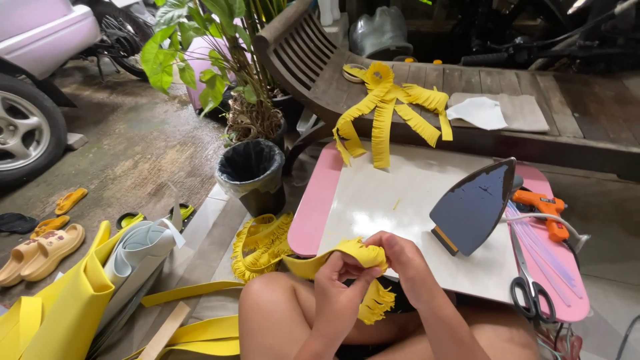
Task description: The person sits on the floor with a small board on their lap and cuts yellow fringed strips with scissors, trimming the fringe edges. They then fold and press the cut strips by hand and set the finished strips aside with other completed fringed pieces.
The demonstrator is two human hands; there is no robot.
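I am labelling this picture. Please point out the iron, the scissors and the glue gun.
iron (475,207): head view, middle of its dark soleplate.
scissors (528,299): head view, on the black handle loops.
glue gun (541,204): head view, on its orange body.

Yellow fringed strip (347,257); pink table (313,210); orange glue gun (543,207)

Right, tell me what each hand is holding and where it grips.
Both hands hold one yellow fringed strip. The left hand pinches its smooth band from below; the right hand grips the curled end at the top. The fringe hangs free underneath.
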